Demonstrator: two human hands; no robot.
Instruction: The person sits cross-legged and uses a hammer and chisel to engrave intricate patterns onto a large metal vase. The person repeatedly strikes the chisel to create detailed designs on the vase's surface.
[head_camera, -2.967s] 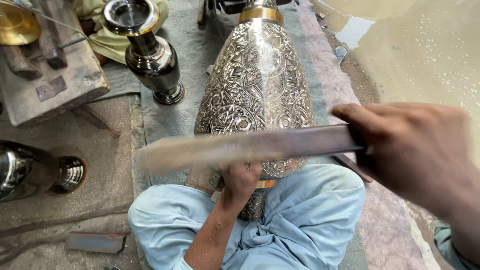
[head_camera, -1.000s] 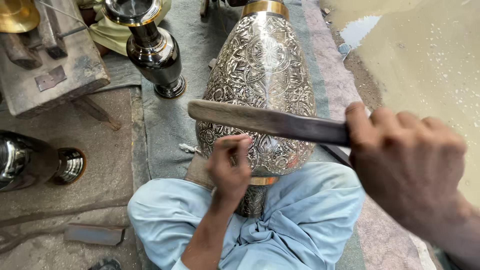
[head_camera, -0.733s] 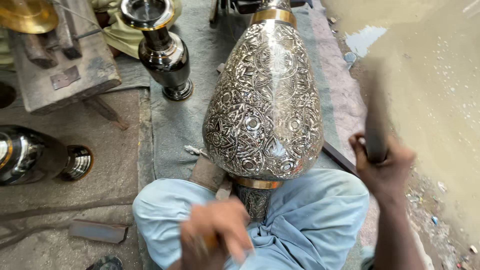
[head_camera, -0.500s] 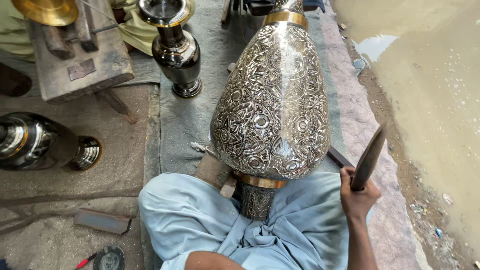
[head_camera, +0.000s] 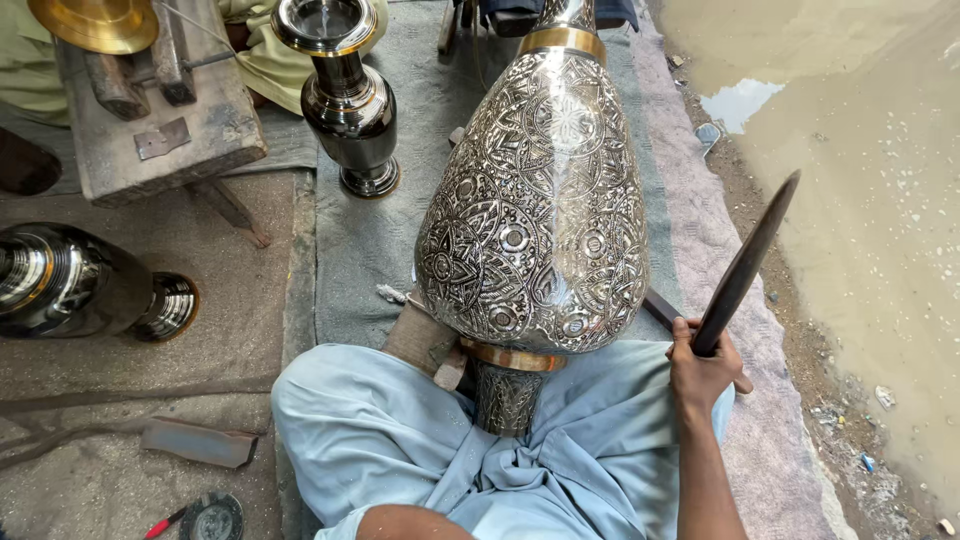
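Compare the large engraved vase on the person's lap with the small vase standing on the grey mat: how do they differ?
The large vase lies on its side; the small vase stands upright. The large vase is covered in engraved floral patterns; the small vase is smooth and dark. The large vase is far bigger than the small vase. Both are shiny metal with a gold-coloured band.

You wear loose, pale blue trousers (head_camera: 400, 430) of thin cloth, creased into soft folds across your lap and gathered at the middle. Your right hand (head_camera: 700, 370) and forearm are bare, with no sleeve, glove, ring or watch showing.
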